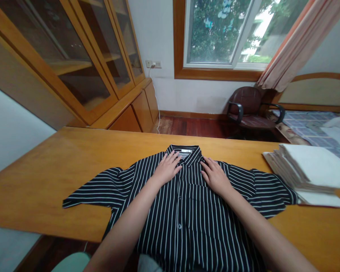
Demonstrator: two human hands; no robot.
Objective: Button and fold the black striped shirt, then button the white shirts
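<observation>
A black shirt with white stripes lies spread face up on the wooden table, its collar at the far side and both short sleeves stretched outward. Buttons run down its middle, and a chest pocket shows right of them. My left hand rests flat on the shirt at the left side of the collar, fingers spread. On the other side, my right hand lies with fingers apart on the cloth just below the collar. Neither hand grips the fabric. The shirt's lower hem drops out of view at the near edge.
The wooden table stretches to both sides. At its right stands a stack of white folded sheets, touching the right sleeve. Beyond are a brown armchair, a bed and a glass-door cabinet. A green stool is below the near edge.
</observation>
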